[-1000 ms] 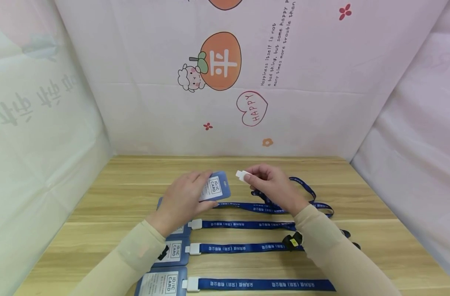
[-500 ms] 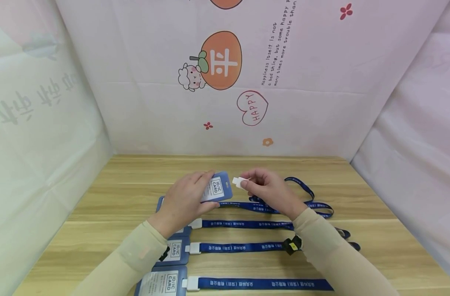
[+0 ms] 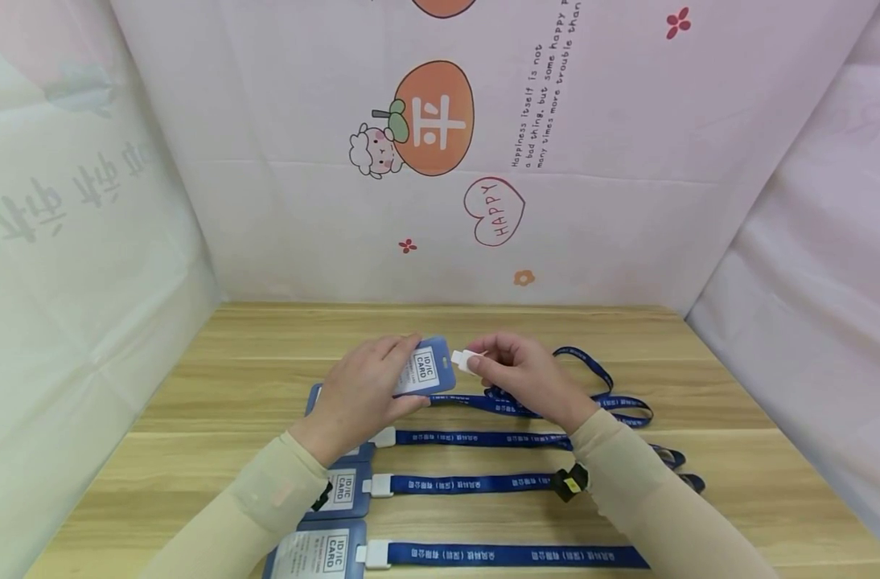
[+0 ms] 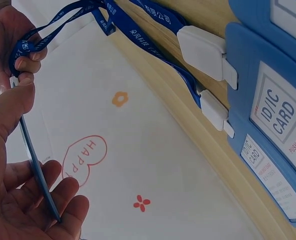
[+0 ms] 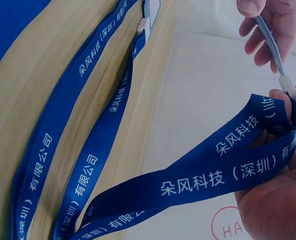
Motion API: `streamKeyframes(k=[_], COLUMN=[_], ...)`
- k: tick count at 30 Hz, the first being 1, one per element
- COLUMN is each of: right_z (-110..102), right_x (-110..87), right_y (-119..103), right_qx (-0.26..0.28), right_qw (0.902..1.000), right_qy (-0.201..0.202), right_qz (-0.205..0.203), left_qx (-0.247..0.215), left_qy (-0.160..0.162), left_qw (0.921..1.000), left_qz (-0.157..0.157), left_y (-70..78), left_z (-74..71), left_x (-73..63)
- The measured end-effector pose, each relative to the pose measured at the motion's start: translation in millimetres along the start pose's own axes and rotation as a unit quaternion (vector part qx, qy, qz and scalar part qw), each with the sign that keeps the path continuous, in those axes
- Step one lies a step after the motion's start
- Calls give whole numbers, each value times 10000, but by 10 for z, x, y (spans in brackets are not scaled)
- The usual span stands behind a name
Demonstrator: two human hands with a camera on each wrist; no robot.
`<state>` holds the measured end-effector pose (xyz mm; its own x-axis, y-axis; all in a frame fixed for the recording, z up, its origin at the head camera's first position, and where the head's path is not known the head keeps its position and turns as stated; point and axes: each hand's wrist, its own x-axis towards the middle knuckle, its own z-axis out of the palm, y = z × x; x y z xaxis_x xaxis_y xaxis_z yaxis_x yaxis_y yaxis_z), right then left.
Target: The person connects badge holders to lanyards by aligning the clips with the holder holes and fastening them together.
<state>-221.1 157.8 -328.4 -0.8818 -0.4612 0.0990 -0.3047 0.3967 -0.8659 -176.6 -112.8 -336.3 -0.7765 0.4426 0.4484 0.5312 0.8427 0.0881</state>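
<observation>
My left hand [image 3: 360,394] grips a blue ID card holder [image 3: 431,366] by its sides, raised over the table, its slotted end turned right. With thumb and fingers my right hand [image 3: 530,374] pinches a white plastic clip [image 3: 462,361] right at that slotted end. The right wrist view has the clip meeting the holder's edge; whether it passes through the slot I cannot tell. From the clip a blue lanyard [image 5: 203,185] with white print loops over my right fingers and trails down to the table.
Several blue card holders [image 3: 349,476] lie in a column on the wooden table [image 3: 194,402], partly under my left arm. White clips [image 3: 382,486] join them to blue lanyards [image 3: 476,485] stretched rightward, some under my right arm. White printed cloth [image 3: 302,241] walls the back and sides.
The right hand has brought the white clip leftward and slightly down to the holder's slotted end. The left hand and holder have shifted slightly right.
</observation>
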Motion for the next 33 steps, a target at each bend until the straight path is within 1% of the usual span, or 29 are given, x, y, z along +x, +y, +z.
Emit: streamKeyframes(k=[11,20,24,33], right_z=[18,17,20,17], right_x=[-21,-35,-45,-59], right_y=[-1,13,13,16], right_qx=[-62,295,361,280], right_qw=[9999,9994,9992,9994], right_qy=[-77,-179,-183,-202], right_qz=[-52,-56,-21,14], left_qx=[100,97,127,298], left_qy=[68,132,200,288], left_qw=[9998,9994,9989,9972], left_qz=[181,315,403,622], left_y=[0,1,1,5], left_z=[11,8,8,10], left_x=[-10,-20,-29,-44])
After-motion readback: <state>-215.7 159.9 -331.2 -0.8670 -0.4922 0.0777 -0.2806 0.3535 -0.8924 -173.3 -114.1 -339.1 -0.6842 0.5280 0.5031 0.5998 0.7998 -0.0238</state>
